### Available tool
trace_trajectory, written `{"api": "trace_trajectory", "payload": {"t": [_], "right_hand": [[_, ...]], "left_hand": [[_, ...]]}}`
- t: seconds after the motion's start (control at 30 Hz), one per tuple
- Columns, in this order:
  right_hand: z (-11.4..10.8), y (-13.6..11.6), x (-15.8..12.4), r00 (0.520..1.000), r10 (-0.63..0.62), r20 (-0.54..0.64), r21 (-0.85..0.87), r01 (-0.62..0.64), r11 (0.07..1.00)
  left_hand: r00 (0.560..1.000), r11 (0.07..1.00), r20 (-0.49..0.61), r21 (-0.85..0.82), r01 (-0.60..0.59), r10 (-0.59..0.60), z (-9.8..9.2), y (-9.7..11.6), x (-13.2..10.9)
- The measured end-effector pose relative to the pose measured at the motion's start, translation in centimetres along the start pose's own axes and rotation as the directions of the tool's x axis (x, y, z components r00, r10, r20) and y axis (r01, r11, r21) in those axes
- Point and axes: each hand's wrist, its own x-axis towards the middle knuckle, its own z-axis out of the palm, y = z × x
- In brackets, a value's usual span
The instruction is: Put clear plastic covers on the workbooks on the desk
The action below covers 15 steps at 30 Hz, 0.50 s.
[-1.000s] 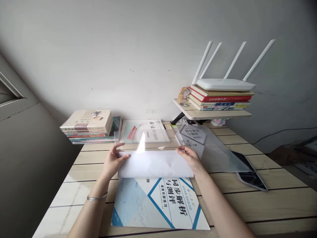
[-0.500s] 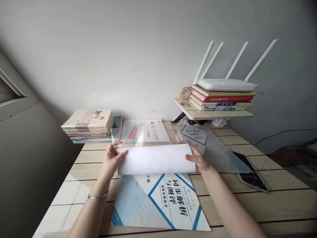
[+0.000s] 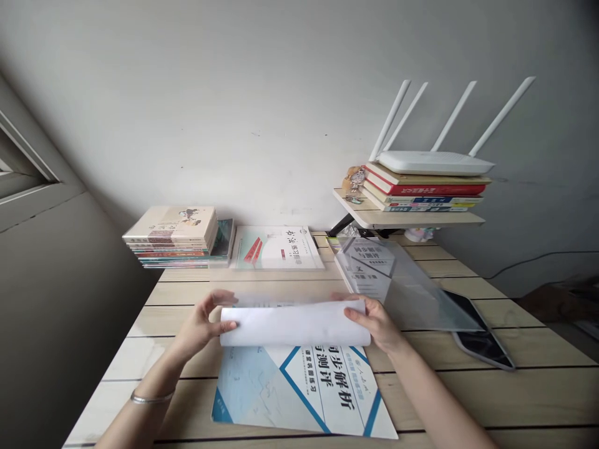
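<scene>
A curled white sheet point(image 3: 290, 325) lies across the upper part of a blue-and-white workbook point(image 3: 299, 386) with Chinese print. At the sheet's left end, my left hand point(image 3: 199, 324) has its thumb on the front and its fingers behind the upper edge. My right hand point(image 3: 379, 321) grips the other end the same way, thumb in front. Behind the sheet's top edge is a blurred, see-through strip, and the curl hides the workbook's top. To the right, a clear plastic cover point(image 3: 416, 299) lies over another grey-printed workbook point(image 3: 365, 268).
A phone point(image 3: 486, 349) lies partly under the plastic cover. At the back left stands a stack of books point(image 3: 171, 234), with a thin booklet point(image 3: 281, 246) beside it. A small raised shelf point(image 3: 412, 219) carries books point(image 3: 425, 187) and a white router point(image 3: 435, 162).
Both hands have brought the white sheet down and nearer to me, and it is curled tighter over the workbook. The clear film behind it has come off the back booklet.
</scene>
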Motion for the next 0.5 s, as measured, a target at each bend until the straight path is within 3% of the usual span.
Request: {"api": "trace_trajectory", "payload": {"t": [0.13, 0.23, 0.37, 0.5], "right_hand": [[0.0, 0.8, -2.3, 0.998, 0.052, -0.018, -0.017, -0.053, 0.998], [0.0, 0.9, -3.4, 0.996, 0.073, -0.058, -0.02, -0.074, 0.997], [0.1, 0.7, -4.5, 1.0, 0.028, -0.009, 0.013, -0.028, 1.0], [0.2, 0.2, -4.9, 0.995, 0.088, 0.049, 0.044, -0.09, 0.995]], "left_hand": [[0.982, 0.979, -0.091, -0.134, 0.155, -0.168, 1.0, -1.0, -2.1], [0.973, 0.981, -0.145, -0.102, 0.165, -0.179, 1.5, -1.3, -2.8], [0.98, 0.973, -0.074, -0.158, 0.17, -0.183, 1.7, -2.0, -3.6], [0.985, 0.964, -0.027, -0.211, 0.163, -0.172, 1.7, -1.6, -3.5]]}}
